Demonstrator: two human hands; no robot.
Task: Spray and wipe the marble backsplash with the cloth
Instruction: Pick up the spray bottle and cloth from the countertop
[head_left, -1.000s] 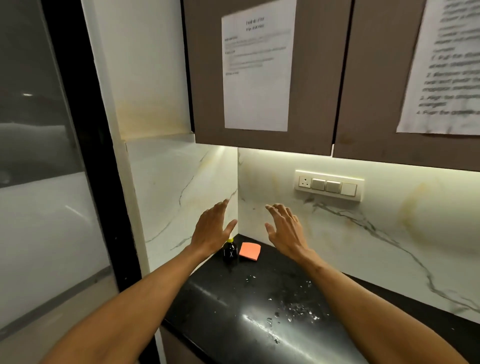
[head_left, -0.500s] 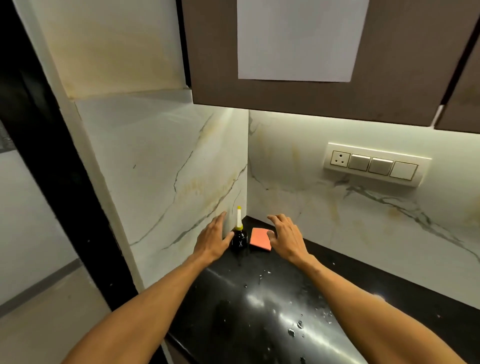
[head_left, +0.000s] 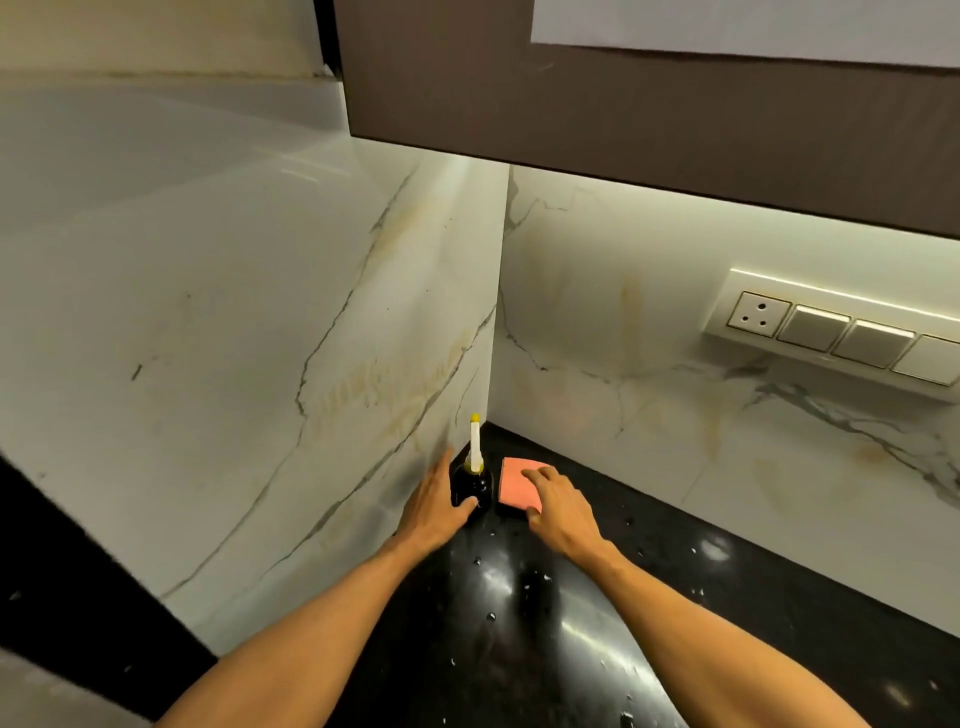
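Whereas half a second ago both hands hovered just short of the corner, they have now arrived there, and the view has come closer and tipped further down, so less of the cabinet (head_left: 623, 104) and of the sheet of paper (head_left: 727, 26) stuck on it shows. The left hand (head_left: 434, 512) has moved in against the spray bottle (head_left: 471, 486): its thumb lies across the front of the dark body, while its fingers (head_left: 445, 460) run fairly straight up the bottle's left side, close to the side panel of the marble backsplash (head_left: 234, 338). The hand is spread wide and not yet closed round the bottle. The right hand (head_left: 561, 512) has come down on the cloth (head_left: 513, 480), with relaxed fingers resting on top and the thumb at the near edge; no pinch shows.

The spray bottle stands upright on the black counter (head_left: 519, 649), in the very corner where the two marble panels meet, its white nozzle with a yellow tip pointing up. The cloth, a flat orange-pink square, lies just to its right, close to the back panel. Both sit where they sat before.

As for contents, the bottle's body is too dark to show how full it is. Water drops speckle the counter nearer the camera. A switch plate (head_left: 831, 332) is fixed to the back panel, well to the right.
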